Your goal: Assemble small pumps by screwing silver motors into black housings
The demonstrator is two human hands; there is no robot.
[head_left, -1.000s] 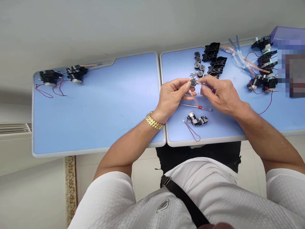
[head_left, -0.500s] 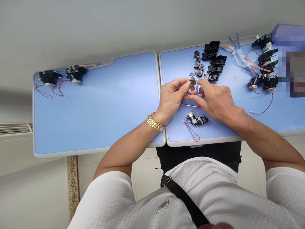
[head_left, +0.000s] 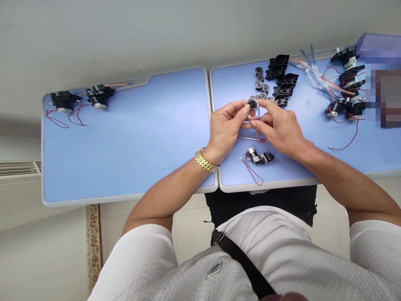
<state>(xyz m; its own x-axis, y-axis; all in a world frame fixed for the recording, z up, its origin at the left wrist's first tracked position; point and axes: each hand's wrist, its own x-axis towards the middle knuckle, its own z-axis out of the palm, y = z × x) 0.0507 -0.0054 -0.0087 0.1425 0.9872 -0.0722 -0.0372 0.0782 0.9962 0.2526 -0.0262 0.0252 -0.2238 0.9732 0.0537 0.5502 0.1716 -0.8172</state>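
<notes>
My left hand [head_left: 230, 125] pinches a round black rotor part [head_left: 252, 104] with a light rim between thumb and fingers. Against its right side my right hand [head_left: 278, 123] is closed on a thin tube [head_left: 258, 113], bluish with a clear upper end and an orange end hanging below. A small white connector shows between the two hands. Below them lies a screwdriver [head_left: 252, 138] with a red tip end, partly hidden by my left hand. Nearer to me rests a black motor unit [head_left: 258, 156] with a silver end and a looped red-black wire [head_left: 252, 172].
Beyond my hands are several round black parts [head_left: 259, 77], loose screws and black housings [head_left: 285, 85]. Clear, blue and orange tubes [head_left: 322, 77] lie to the right, beside wired motor units [head_left: 349, 81]. Two tubed motor units [head_left: 99, 96] sit far left. A table seam [head_left: 210, 90] runs left of my hands.
My hands have lifted the round part slightly away from me. My right fingers have shifted on the tube near its rim, and the tube's orange end now shows below.
</notes>
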